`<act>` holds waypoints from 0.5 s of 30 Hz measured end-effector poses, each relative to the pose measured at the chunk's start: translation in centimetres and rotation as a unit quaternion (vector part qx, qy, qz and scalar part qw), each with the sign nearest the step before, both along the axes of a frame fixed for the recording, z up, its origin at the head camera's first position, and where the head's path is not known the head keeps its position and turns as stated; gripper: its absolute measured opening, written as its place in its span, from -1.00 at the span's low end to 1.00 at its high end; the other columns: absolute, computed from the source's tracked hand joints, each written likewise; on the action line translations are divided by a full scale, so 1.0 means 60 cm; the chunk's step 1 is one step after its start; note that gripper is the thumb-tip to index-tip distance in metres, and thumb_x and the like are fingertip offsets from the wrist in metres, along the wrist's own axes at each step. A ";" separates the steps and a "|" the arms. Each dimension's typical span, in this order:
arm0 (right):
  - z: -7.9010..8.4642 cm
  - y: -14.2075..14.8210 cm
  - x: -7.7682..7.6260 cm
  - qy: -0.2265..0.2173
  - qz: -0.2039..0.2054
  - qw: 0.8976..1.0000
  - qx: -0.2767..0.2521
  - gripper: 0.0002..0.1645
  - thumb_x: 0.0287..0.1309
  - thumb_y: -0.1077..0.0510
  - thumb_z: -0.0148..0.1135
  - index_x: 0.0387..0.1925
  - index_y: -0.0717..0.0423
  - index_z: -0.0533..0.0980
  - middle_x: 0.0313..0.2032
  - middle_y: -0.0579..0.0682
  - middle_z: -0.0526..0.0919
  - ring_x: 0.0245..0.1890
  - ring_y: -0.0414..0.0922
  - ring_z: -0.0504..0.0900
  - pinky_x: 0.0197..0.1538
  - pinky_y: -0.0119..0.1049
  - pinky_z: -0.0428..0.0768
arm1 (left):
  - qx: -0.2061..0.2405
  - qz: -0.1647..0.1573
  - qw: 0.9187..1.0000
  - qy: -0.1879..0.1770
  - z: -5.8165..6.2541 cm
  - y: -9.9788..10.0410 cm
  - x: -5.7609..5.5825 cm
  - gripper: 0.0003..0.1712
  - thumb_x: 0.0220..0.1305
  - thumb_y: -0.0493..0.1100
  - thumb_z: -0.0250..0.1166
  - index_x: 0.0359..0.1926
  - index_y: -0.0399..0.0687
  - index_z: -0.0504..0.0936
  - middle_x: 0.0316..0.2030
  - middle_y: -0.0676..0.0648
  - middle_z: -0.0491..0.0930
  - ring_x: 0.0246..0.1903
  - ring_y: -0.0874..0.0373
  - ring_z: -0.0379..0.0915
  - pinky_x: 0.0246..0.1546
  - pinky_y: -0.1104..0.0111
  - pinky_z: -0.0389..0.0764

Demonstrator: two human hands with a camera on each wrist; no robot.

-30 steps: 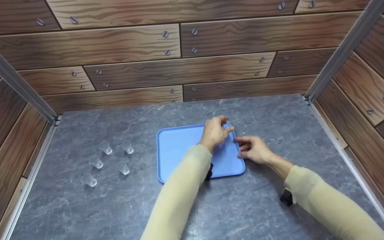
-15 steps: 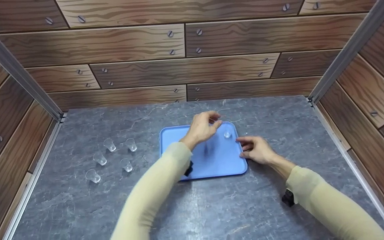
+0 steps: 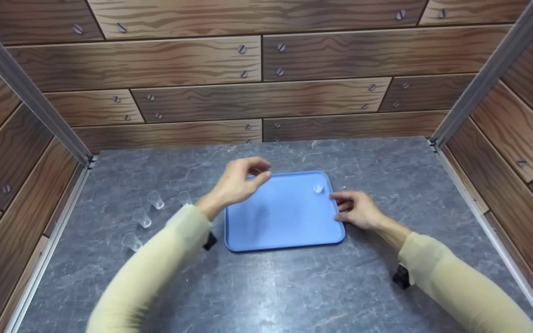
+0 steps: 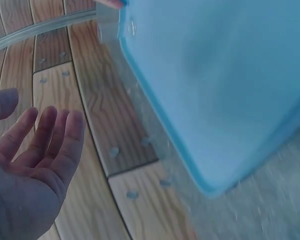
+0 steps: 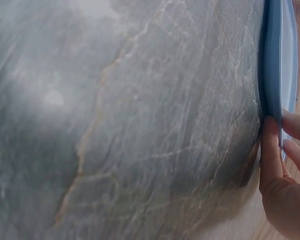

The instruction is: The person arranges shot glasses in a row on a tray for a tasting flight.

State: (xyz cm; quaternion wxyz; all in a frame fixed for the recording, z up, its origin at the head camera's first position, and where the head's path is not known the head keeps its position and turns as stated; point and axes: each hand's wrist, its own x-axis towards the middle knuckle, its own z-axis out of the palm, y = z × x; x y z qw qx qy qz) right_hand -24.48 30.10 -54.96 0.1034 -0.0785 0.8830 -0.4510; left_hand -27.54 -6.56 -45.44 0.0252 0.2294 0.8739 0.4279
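A blue tray [image 3: 285, 222] lies on the table, with one small clear plastic cup [image 3: 318, 188] standing in its far right corner. My right hand [image 3: 361, 210] holds the tray's right edge; in the right wrist view the thumb and fingers lie on either side of the rim. Over the tray's far left corner is my left hand [image 3: 241, 180], its fingers loosely bent with nothing between them. The left wrist view shows that hand's palm [image 4: 35, 170] bare, apart from the tray. More clear cups [image 3: 155, 200] stand left of the tray, some partly hidden by my left forearm.
The grey marbled table [image 3: 303, 286] is bounded by wood-patterned walls [image 3: 192, 60] at the back and both sides. Metal posts [image 3: 474, 78] rise at the back corners. Black wrist cameras [image 3: 401, 276] sit under both sleeves.
My left hand has moved left across the tray, away from the cup in the far right corner, which now shows uncovered. The right hand stays at the tray's edge.
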 end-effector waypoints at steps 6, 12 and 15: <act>0.000 0.003 -0.001 0.002 -0.001 1.000 0.000 -0.24 0.15 0.45 0.58 0.41 0.41 0.59 0.10 0.41 0.79 -0.03 -0.03 0.82 -0.11 -0.57 0.68 | 0.012 0.019 1.000 -0.011 0.018 -0.072 0.013 -0.62 0.62 -0.10 0.36 0.31 -0.13 0.75 0.19 -0.19 0.83 0.18 -0.14 0.77 0.32 -0.04 0.76; -0.001 0.001 0.000 0.002 -0.001 1.000 0.001 -0.23 0.14 0.44 0.59 0.41 0.41 0.59 0.12 0.41 0.78 0.01 0.07 0.82 -0.11 -0.58 0.68 | 0.021 0.037 0.999 -0.008 0.032 -0.148 0.035 -0.65 0.62 -0.10 0.37 0.28 -0.10 0.79 0.15 -0.17 0.85 0.11 -0.10 0.79 0.19 0.02 0.81; -0.002 0.001 -0.001 0.000 0.001 1.000 -0.003 -0.23 0.15 0.44 0.59 0.41 0.41 0.59 0.14 0.42 0.77 0.03 0.08 0.82 -0.11 -0.58 0.68 | 0.017 0.039 0.999 0.001 0.033 -0.189 0.046 -0.68 0.62 -0.10 0.37 0.24 -0.10 0.81 0.12 -0.16 0.87 0.05 -0.04 0.81 0.11 0.17 0.80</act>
